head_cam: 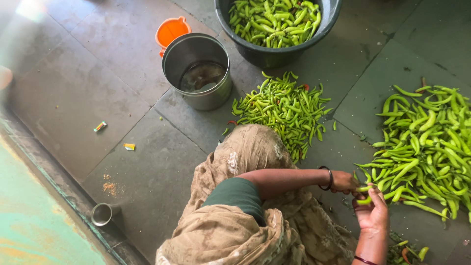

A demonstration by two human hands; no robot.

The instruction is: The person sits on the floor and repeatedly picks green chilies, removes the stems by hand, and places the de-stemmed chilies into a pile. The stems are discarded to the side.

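- A round steel pot (197, 70) stood on the grey stone floor (88, 93).
- The left hand (343, 181) pinched a slim green chilli (365, 188).
- The right hand (373, 213), palm up, closed its fingers on that chilli, beside the large chilli heap (427, 142).

Home courtyard floor (98, 73) — heaped green chillies (427, 142), steel pot (197, 71).
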